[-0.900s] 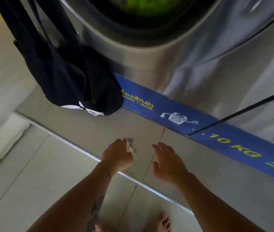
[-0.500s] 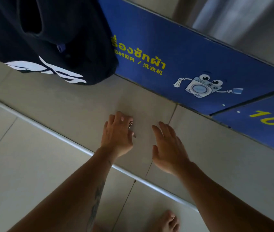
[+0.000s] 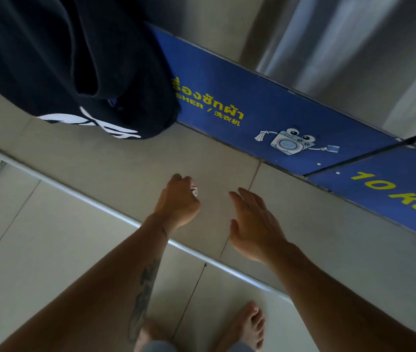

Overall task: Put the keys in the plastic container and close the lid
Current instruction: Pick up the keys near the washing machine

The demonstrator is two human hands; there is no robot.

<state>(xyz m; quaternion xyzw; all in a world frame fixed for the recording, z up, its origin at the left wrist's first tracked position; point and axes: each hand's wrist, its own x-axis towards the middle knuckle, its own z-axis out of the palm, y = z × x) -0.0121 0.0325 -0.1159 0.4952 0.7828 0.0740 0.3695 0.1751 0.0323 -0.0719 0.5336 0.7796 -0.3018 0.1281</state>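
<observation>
The left hand (image 3: 177, 200) is curled around the keys (image 3: 194, 192) above the tiled step (image 3: 115, 163), metal peeking past its fingers, while the right hand (image 3: 253, 222) hovers beside it, spread and empty.

Dim, cool, even light. Pale streaks of glare run down the steel panel (image 3: 354, 59) above the blue strip (image 3: 265, 102). The dark cloth (image 3: 62, 59) left of the strip loses detail. Straight lines bow near the edges, and the corners look soft.
</observation>
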